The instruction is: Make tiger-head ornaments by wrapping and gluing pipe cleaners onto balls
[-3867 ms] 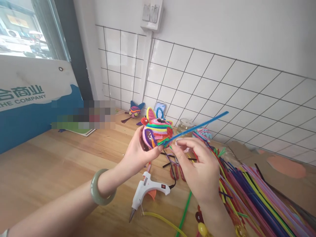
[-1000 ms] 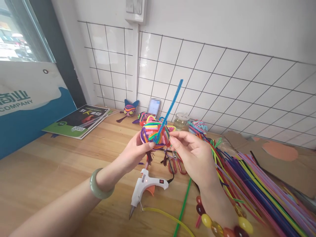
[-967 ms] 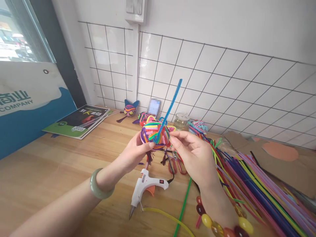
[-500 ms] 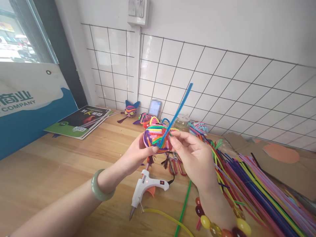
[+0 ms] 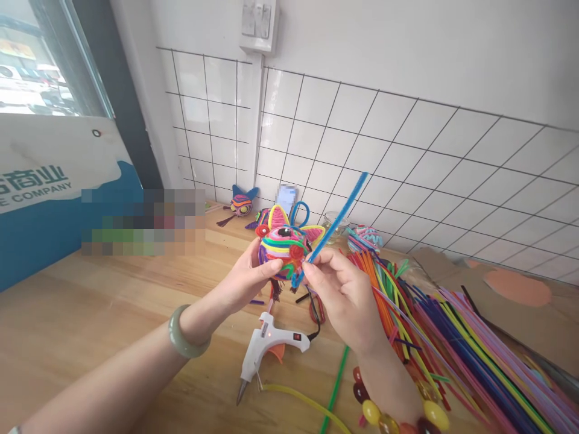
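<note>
My left hand [image 5: 253,268] is closed around the left side of a colourful pipe-cleaner animal head [image 5: 283,244], its thumb across the front. The head has pink ears edged in yellow, a dark eye, red round pieces and dark tassels below. Between the thumb and fingers of my right hand [image 5: 339,289] is a blue pipe cleaner [image 5: 341,220], slanting up to the right. Its lower end is bent and lies against the lower front of the head; whether it is fixed there I cannot tell. A blue loop [image 5: 300,213] shows behind the ears.
Below the hands lies a white glue gun [image 5: 266,343], its light glowing, beside yellow and green pipe cleaners [image 5: 337,386]. Bundles of pipe cleaners [image 5: 479,343] cover the right. Behind stand a blue-eared head [image 5: 241,202], a phone [image 5: 286,198] and a glass jar [image 5: 335,220].
The animal head has been tipped so its eye and ears show more. My right hand has moved slightly left and down, and the blue pipe cleaner leans further right.
</note>
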`<state>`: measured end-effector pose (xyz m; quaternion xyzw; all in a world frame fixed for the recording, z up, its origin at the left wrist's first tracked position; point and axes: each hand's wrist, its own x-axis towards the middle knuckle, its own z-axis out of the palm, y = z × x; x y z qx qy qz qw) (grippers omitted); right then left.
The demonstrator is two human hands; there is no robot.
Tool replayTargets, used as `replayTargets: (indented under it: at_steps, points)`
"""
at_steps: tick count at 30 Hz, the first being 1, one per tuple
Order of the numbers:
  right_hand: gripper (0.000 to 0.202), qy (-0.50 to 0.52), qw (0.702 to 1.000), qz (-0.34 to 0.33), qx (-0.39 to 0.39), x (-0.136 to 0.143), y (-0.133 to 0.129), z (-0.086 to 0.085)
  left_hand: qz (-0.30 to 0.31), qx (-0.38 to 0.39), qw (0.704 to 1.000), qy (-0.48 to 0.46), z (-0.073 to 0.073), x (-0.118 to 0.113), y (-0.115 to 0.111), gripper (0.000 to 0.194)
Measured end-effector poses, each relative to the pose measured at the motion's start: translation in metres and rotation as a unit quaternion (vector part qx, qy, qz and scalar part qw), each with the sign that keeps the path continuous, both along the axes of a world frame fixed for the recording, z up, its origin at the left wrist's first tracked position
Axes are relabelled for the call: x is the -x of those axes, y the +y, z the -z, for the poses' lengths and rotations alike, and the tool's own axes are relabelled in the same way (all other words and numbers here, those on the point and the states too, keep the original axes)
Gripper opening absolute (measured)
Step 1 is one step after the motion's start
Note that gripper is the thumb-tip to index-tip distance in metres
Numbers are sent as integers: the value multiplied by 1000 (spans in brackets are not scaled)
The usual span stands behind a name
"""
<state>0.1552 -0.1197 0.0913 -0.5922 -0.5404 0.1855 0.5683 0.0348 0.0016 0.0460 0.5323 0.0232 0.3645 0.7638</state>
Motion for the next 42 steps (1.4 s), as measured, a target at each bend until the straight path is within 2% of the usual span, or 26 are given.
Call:
replayTargets:
  at_steps: [3,6,9,12,13,17,20,25,28,33,37,42]
  points:
    - [21,48,999,-10,18,-8,0,-1,-14,3,1000,4,-2,3,9,55]
    - [23,70,996,38,26,-24,2,-2,-34,10,999,-7,-3,8,20,52]
    - [24,3,987,89,134,-43,9,4,-63,15,997,-31,-6,13,28,51]
    - [18,-147,943,62,293,-58,19,19,-70,2,997,-35,-8,18,33,52]
    - [16,-169,930,52,322,-61,22,26,-71,-4,997,-37,-9,19,35,53]
    - [16,-228,889,25,396,-66,31,51,-71,-27,996,-43,-13,23,40,57]
    - [20,-268,860,17,434,-67,33,60,-68,-47,995,-51,-15,25,42,54]
    - [21,-318,828,23,461,-71,36,66,-91,-50,994,-38,-16,27,44,58]
    - [15,-341,819,41,460,-71,39,68,-111,-39,992,-46,-15,27,46,53]
    - [20,-368,828,76,417,-60,44,69,-130,-21,989,-60,-17,25,46,45]
    - [22,-362,843,58,393,-53,47,67,-131,-8,988,-78,-20,25,44,43]
    - [20,-350,838,70,412,-67,46,66,-152,-17,985,-76,-20,25,43,45]
